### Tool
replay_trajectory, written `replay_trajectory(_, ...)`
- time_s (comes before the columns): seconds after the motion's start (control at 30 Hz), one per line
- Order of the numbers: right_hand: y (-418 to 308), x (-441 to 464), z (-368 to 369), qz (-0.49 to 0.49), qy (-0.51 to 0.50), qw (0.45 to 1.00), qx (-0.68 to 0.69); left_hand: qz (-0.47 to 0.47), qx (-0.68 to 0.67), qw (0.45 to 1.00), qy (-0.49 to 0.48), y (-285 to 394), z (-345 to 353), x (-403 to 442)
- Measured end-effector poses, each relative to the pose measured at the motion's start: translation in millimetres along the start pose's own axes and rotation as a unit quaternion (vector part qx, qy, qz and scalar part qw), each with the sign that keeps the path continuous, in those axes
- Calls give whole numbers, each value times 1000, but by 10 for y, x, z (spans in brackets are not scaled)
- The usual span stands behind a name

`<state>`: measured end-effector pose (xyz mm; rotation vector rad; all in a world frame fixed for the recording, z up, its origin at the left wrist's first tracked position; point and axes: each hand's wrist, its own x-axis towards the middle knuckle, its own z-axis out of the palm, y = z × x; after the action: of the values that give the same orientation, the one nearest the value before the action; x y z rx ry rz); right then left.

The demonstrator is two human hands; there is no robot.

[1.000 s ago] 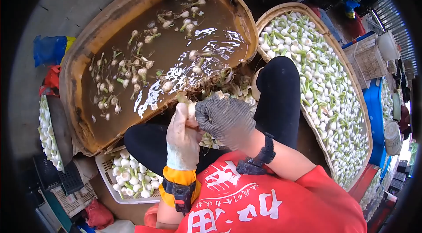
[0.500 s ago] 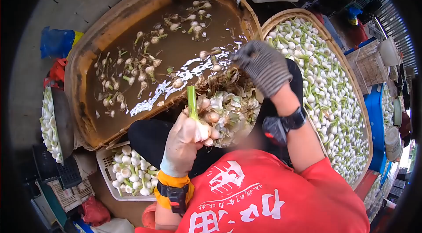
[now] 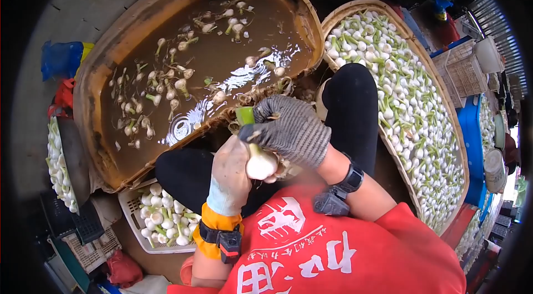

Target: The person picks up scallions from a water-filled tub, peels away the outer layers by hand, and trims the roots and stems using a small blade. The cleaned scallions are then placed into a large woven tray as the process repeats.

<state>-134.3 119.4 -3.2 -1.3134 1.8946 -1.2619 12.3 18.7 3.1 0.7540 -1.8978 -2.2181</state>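
Observation:
My left hand (image 3: 229, 167), in a pale glove, is closed around a garlic bulb (image 3: 260, 165) whose white skin faces up. The bulb's cut green stem (image 3: 244, 115) points away from me. My right hand (image 3: 294, 130), in a grey striped knit glove, has its fingers and thumb closed around the stem just above the bulb. Both hands are together over my lap. Dry husks (image 3: 288, 170) show beneath the right hand, mostly covered by it.
Ahead, a brown-rimmed tub (image 3: 90, 75) holds murky water with unpeeled garlic bulbs (image 3: 181, 84) floating. On the right stands a long tub (image 3: 458, 144) full of white garlic. A white basket (image 3: 129, 203) of peeled bulbs sits left of my knee.
My right hand has come down and left from above the husks and closed on the stem. The left hand still holds the garlic, whose bulb now looks whiter. Ripples show in the water.

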Motion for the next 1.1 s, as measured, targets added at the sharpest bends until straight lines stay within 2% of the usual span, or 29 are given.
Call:
replay_trajectory(0.03,29,37,80,8,40,997,-67,175,219,960,-1,-158,-103,90)
replay_trajectory(0.07,-9,55,100,8,39,997,-66,336,422,842,-2,-344,-194,167)
replay_trajectory(0.1,-69,58,110,38,26,995,-89,141,208,968,19,-588,-258,138)
replay_trajectory(0.13,-107,53,125,70,13,991,-112,141,209,968,19,-541,-213,135)
replay_trajectory(0.17,-96,42,168,72,44,992,-89,80,76,992,57,-457,-130,126)
replay_trajectory(0.2,-51,28,172,73,44,992,-88,17,-58,994,95,-412,-88,125)
replay_trajectory(0.23,5,4,165,71,42,995,-47,40,-20,993,107,-422,-120,161)
replay_trajectory(0.27,45,-17,143,69,40,997,-6,7,-19,989,147,-367,-119,138)
replay_trajectory(0.33,97,-79,54,72,52,995,53,-22,-125,976,176,-309,-265,130)
replay_trajectory(0.37,128,-125,-7,76,66,989,110,15,-201,961,190,-250,-296,128)
replay_trajectory(0.4,161,-166,-67,82,80,980,165,44,-120,981,144,-231,-373,110)
replay_trajectory(0.43,196,-187,-114,92,101,967,215,7,-81,987,136,-188,-358,100)
replay_trajectory(0.5,286,-202,-196,92,126,969,190,-56,-15,991,124,-217,-359,165)
replay_trajectory(0.53,339,-198,-220,94,151,970,167,-84,62,983,150,-395,-414,248)
replay_trajectory(0.57,419,-206,-213,91,200,951,217,-8,308,941,138,-613,-541,282)
replay_trajectory(0.6,486,-230,-223,90,251,927,265,68,533,836,115,-735,-645,308)
replay_trajectory(0.63,519,-267,-286,100,290,906,291,9,523,847,93,-711,-632,368)
replay_trajectory(0.67,586,-282,-341,96,313,890,318,57,464,884,4,-669,-634,350)
replay_trajectory(0.73,626,-272,-403,93,325,903,267,137,490,860,-46,-633,-422,419)
replay_trajectory(0.8,549,-166,-342,106,283,916,263,46,293,955,6,-507,-148,523)
replay_trajectory(0.83,511,-126,-292,121,248,927,254,33,150,988,-26,-562,-130,592)
replay_trajectory(0.87,477,-92,-210,91,214,939,255,32,150,988,-25,-517,-123,599)
replay_trajectory(0.9,499,-61,-91,63,180,953,237,-6,-29,999,-15,-431,-107,574)
replay_trajectory(0.93,545,-36,48,35,145,964,218,-44,-207,977,-4,-350,-94,558)
replay_trajectory(0.97,548,-12,199,53,130,971,195,-51,-250,967,-12,-282,-162,565)
replay_trajectory(1.0,547,9,323,70,115,976,172,-31,-172,985,-6,-353,-353,567)
replay_trajectory(1.03,557,22,389,87,95,973,193,-20,-96,994,47,-316,-520,530)
replay_trajectory(1.07,580,33,436,105,75,968,214,-4,-35,988,148,-431,-818,488)
replay_trajectory(1.1,646,17,436,100,57,972,203,61,47,979,189,-406,-1168,375)
